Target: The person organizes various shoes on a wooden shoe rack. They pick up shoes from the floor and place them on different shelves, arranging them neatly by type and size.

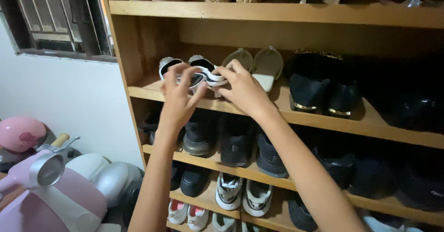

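Forearms: two bare arms rise from the bottom edge, nearest the viewer, and meet at a shelf above the centre of the view.
Left hand (178, 95): at about 10 o'clock from the centre; its fingers (185, 77) are spread and curled lightly over a pair of black-and-white shoes, touching them rather than clamped shut.
Right hand (243, 89): just to the right of the left, fingers bent around the toe end of the same pair, thumb underneath; it looks like a loose grip on the shoes.
Black-and-white shoes (203, 70): side by side at the left end of the second shelf from the top, toes pointing outward, soles apparently resting on the board.
Shelf (323, 121): a wooden board of a tall open shoe rack; the shoes sit near its front edge.
Progress: the pair appears to be on the shelf already, with both hands on it; whether it is fully settled and straight cannot be told. Letting go seems to be what is left.
Beige slippers (259, 68): upright against the back, just beside the pair at 3 o'clock.
Black heels (319, 91): further right on the same shelf, with gold trim.
Lower shelves: dark shoes at 6 o'clock, then white trainers (243, 192) below.
Pink scooter (51, 190): at 8 o'clock, beside the rack, with a pink helmet (21, 132) behind it.
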